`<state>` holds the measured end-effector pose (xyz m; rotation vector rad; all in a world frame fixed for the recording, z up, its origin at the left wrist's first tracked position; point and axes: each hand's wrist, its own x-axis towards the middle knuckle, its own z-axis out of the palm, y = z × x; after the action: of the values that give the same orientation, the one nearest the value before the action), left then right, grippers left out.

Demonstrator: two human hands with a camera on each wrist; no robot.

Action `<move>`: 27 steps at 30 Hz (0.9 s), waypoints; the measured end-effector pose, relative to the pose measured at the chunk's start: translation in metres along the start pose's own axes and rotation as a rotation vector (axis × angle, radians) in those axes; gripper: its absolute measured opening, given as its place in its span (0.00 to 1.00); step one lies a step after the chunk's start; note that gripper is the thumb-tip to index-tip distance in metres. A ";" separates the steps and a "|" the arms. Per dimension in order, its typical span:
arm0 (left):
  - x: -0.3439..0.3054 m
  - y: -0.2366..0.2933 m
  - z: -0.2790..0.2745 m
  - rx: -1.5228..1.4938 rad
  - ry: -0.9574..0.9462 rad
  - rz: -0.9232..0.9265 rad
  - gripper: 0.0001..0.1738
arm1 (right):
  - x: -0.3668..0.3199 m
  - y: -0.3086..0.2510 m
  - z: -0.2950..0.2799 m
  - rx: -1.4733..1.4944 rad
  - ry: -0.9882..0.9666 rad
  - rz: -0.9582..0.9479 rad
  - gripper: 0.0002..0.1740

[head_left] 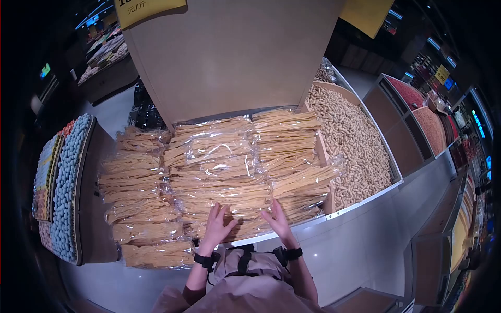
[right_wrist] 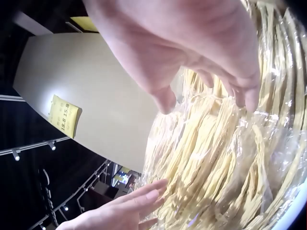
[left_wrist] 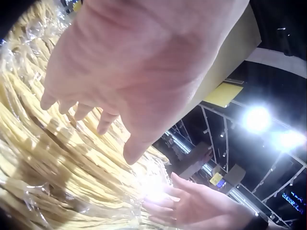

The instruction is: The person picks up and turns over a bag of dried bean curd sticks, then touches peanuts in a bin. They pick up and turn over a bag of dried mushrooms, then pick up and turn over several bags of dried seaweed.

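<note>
Clear plastic packs of dried beancurd sticks point(head_left: 219, 185) lie in rows across the display in front of me. My left hand point(head_left: 217, 227) is over the front edge of the middle row, fingers spread and pointing forward. Level with it, my right hand point(head_left: 279, 221) has its fingertips right at the end of a middle pack, where the right-hand row begins. In the left wrist view, the left fingers point(left_wrist: 108, 120) reach down toward the sticks with the thumb apart. The right wrist view has the right fingers point(right_wrist: 250, 98) slightly bent over the plastic, gripping nothing.
A bin of peanuts point(head_left: 352, 151) adjoins the packs on the right, behind a low wooden divider point(head_left: 322, 148). A tall beige panel point(head_left: 229, 57) rises behind the packs. At left stands a case of blue-wrapped pieces point(head_left: 70, 193). A white edge point(head_left: 308, 223) runs along the display's front.
</note>
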<state>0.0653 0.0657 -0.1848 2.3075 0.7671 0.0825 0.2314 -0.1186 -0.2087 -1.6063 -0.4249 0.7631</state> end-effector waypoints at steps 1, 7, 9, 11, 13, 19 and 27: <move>0.002 0.003 -0.003 -0.095 -0.050 0.046 0.39 | -0.003 0.002 -0.001 0.079 0.038 0.028 0.50; 0.013 0.016 -0.005 0.345 -0.170 0.186 0.40 | -0.025 0.019 -0.014 0.243 0.321 0.047 0.45; 0.015 0.009 0.002 0.351 -0.125 0.191 0.42 | -0.042 0.004 -0.014 0.400 0.395 0.097 0.41; 0.019 0.008 0.006 0.388 -0.147 0.267 0.44 | -0.052 0.003 -0.016 0.456 0.467 0.156 0.38; 0.017 0.016 0.008 0.457 -0.150 0.220 0.46 | -0.064 0.006 -0.018 0.518 0.532 0.213 0.35; 0.019 0.023 0.028 0.581 -0.167 0.174 0.50 | -0.088 0.002 -0.044 0.681 0.557 0.294 0.33; 0.040 0.118 0.016 0.643 -0.238 -0.148 0.26 | -0.099 0.004 -0.115 0.640 0.409 0.236 0.26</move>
<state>0.1621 0.0095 -0.1275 2.7683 0.9316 -0.5737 0.2387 -0.2684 -0.1853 -1.1640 0.2914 0.6351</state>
